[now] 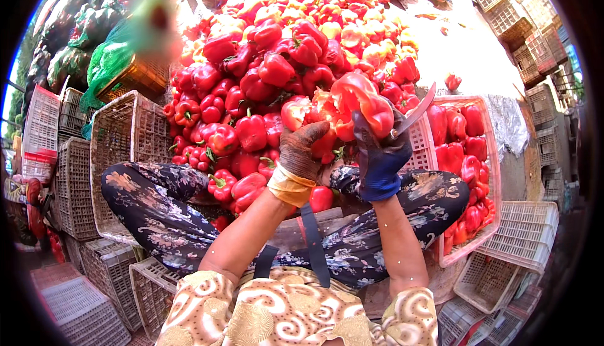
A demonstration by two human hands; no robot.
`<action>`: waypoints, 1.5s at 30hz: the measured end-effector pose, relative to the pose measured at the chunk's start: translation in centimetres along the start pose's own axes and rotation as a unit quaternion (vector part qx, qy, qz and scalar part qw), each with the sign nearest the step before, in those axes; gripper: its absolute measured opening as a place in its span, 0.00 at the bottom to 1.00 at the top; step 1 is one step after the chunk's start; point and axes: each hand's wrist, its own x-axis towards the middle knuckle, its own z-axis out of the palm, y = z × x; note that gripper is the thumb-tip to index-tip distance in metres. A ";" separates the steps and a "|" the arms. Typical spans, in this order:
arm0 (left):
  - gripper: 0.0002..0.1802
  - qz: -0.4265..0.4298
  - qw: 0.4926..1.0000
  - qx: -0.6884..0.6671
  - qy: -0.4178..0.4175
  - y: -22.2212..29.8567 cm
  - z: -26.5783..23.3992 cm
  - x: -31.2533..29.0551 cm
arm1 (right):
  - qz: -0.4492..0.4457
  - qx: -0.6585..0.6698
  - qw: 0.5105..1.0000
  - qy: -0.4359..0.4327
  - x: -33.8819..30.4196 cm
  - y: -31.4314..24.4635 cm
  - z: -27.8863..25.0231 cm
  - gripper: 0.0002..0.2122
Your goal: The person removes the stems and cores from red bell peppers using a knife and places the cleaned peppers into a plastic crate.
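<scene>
A cut-open red bell pepper (365, 104) is held up between both my hands, its pale inside and core showing at the left part. My left hand (304, 151), in a dark worn glove with a yellow cuff, is closed on its left part. In a dark blue glove, my right hand (380, 157) grips a knife (416, 113) and also presses against the pepper's right part. The blade points up and to the right, away from the pepper. Whether the pepper's two parts are fully separated is hidden. Just beyond my hands lies a large heap of whole red bell peppers (251, 85).
At my right stands a pale red crate (492, 176) holding red peppers. A worn plastic crate (113, 138) stands at my left. Stacked crates (78, 189) line both sides. Filled net bags (69, 63) lie at the far left. My crossed legs (163, 214) border the heap.
</scene>
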 end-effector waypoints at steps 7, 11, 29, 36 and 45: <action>0.34 0.280 0.801 0.528 -0.047 1.1 -1.9 1.1 | 0.172 0.157 0.970 0.072 1.3 -0.3 -2.4 0.10; 0.35 0.279 0.637 0.712 -0.096 1.2 -3.7 2.2 | 0.111 0.195 0.970 0.091 2.0 -2.2 -4.7 0.09; 0.27 0.132 0.846 0.512 -0.064 -0.9 -10.1 8.9 | 0.200 -0.787 0.583 -0.007 -12.8 -4.5 -41.5 0.19; 0.19 0.247 0.786 0.535 -0.187 -1.5 5.4 3.8 | 0.233 -0.711 0.663 0.018 -10.7 -7.4 -40.1 0.21; 0.23 0.007 0.892 0.318 -0.322 -9.3 23.9 -5.3 | 0.118 0.157 0.977 0.081 -3.3 -16.0 -23.3 0.25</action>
